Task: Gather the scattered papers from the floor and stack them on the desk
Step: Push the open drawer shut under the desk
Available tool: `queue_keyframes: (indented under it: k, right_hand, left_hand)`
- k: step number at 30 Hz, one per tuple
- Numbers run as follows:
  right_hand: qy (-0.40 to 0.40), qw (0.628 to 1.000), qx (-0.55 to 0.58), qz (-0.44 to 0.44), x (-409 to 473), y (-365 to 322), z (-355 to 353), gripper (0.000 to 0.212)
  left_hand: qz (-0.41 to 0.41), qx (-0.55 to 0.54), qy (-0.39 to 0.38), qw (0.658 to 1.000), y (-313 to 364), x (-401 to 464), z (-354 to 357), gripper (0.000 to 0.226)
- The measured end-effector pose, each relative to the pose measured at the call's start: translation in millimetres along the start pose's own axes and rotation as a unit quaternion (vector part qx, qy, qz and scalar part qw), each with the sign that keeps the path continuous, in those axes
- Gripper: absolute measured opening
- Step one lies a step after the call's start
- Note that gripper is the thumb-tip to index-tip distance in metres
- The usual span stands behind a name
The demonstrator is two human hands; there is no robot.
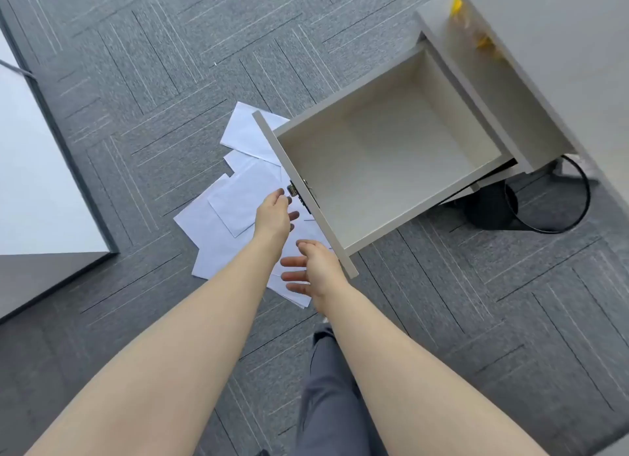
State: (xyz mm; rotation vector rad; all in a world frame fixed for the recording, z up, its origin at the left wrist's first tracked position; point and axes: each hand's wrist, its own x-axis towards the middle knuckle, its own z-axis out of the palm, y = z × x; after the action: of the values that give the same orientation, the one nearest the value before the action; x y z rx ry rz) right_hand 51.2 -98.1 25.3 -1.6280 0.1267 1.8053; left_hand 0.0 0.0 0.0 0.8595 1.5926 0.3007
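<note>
Lying in a loose overlapping scatter on the grey carpet floor (153, 81), the white papers (221, 217) spread from just under the front panel of an open drawer (391, 156) down toward the person's feet. Some sheets are partly hidden beneath the drawer front, and the lowest ones poke out past the right wrist.

Both bare arms reach down over the sheets. The left hand (274, 212) hangs above the middle of the scatter, close to the small metal lock (292, 190) on the drawer's front panel, its fingers loosely spread and holding nothing; whether a fingertip touches the lock is hard to tell. The right hand (311, 268) hovers just beside the near corner of the drawer front, palm turned inward, fingers straight and apart, also holding nothing, with paper showing beneath it.

The drawer is pulled out from a pale grey pedestal cabinet (476, 81), and its beige inside shows bare. A blurred yellow object (457, 4) sits on the shelf above it. The grey desk (561, 47) runs along the upper right. A black cable (585, 190) loops on the floor near a black round base (490, 207) under the desk. A white panel (34, 166) with a dark frame stands at the left. The person's grey trouser leg (333, 404) shows at the bottom.
</note>
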Motion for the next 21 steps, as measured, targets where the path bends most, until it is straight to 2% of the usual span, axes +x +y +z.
queue_keyframes:
  k: [10, 21]
  right_hand:
    - [0.073, 0.985, 0.150, 0.031, 24.5, 12.0, 4.5, 0.027]
    - [0.125, 0.974, 0.185, 0.022, 34.5, -0.4, -4.8, 0.023]
  left_hand:
    - [0.017, -0.006, -0.008, 1.000, -7.8, 26.3, 5.8, 0.035]
    - [0.029, -0.003, -0.020, 0.999, 3.2, 33.6, 21.6, 0.022]
